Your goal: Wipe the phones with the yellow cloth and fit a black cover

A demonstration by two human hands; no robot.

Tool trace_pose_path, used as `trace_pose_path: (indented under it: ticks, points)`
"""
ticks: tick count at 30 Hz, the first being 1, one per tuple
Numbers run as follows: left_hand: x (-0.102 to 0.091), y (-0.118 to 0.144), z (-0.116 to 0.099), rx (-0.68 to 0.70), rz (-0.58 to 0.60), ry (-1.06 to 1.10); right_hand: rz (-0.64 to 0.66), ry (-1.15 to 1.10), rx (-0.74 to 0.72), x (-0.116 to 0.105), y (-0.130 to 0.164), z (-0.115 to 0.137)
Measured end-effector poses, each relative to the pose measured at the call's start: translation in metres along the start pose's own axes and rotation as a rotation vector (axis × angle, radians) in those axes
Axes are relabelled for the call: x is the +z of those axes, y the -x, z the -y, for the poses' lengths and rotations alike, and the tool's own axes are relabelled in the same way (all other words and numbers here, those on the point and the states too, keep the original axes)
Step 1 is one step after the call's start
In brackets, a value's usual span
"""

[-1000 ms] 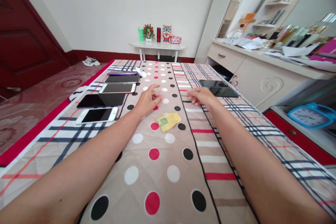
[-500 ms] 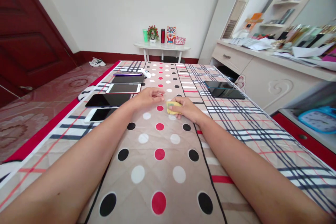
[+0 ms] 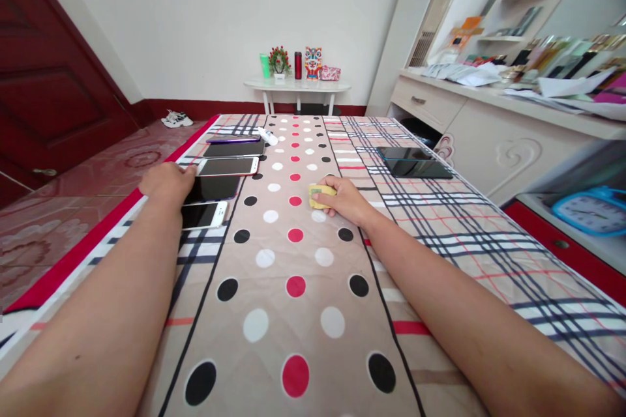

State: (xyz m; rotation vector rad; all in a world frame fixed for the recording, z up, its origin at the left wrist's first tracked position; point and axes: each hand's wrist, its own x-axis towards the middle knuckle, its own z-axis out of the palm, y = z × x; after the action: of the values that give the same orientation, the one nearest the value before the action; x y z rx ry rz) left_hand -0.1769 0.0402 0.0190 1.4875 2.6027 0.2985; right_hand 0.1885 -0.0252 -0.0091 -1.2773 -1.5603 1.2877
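Observation:
My right hand (image 3: 343,201) holds a small yellow cloth (image 3: 320,196) against the dotted quilt (image 3: 293,313) on the bed. My left hand (image 3: 167,183) rests over a dark phone (image 3: 215,187) in a column of several phones along the left side, its fingers curled on the phone's near end. A white phone (image 3: 205,214) lies just nearer than it and a rose-edged phone (image 3: 229,166) just beyond. Two more phones, one black (image 3: 235,149) and one purple (image 3: 233,139), lie farther back.
Two dark phones (image 3: 413,163) lie on the plaid right side of the bed. A small white tube (image 3: 268,137) sits by the far phones. A cluttered white dresser (image 3: 489,137) stands at right, a blue clock (image 3: 591,212) below it, a small white table (image 3: 297,86) at the wall.
My right hand took hold of the yellow cloth and stays on it. My left hand swung left from the quilt's middle onto the dark phone.

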Motion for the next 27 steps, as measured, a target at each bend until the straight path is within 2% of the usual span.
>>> trace_pose_path:
  ticks: [3,6,10,12,14,18,21,24,25,27]
  points:
    - [0.004,0.001,0.0,-0.035,-0.007,-0.011,0.0,-0.005,-0.008,0.0,0.0,0.0]
    - [0.006,0.002,0.0,-0.07,-0.067,0.013,-0.001,-0.001,-0.005,0.0,0.0,0.0]
    - [0.005,0.0,0.0,-0.09,-0.338,0.168,0.007,-0.048,-0.021,0.001,-0.001,-0.002]
    - [0.003,0.001,-0.009,-0.015,-0.482,0.332,-0.041,-0.129,-0.048,0.0,-0.005,-0.005]
    - [0.003,0.008,-0.029,0.115,-0.532,0.52,-0.174,-0.253,-0.09,-0.002,-0.01,-0.008]
    - [0.019,0.049,-0.086,0.366,-0.363,0.863,-0.47,-0.476,-0.121,-0.01,-0.021,-0.012]
    - [0.039,0.085,-0.119,0.508,-0.179,0.788,-0.536,-0.516,-0.114,-0.014,-0.024,-0.013]
    - [0.046,0.098,-0.127,0.681,-0.042,0.638,-0.536,-0.508,-0.116,-0.014,-0.024,-0.013]
    - [0.043,0.096,-0.124,0.726,0.061,0.599,-0.532,-0.509,-0.12,-0.013,-0.024,-0.013]
    - [0.033,0.085,-0.113,0.843,0.377,0.523,-0.523,-0.509,-0.128,-0.012,-0.023,-0.013]
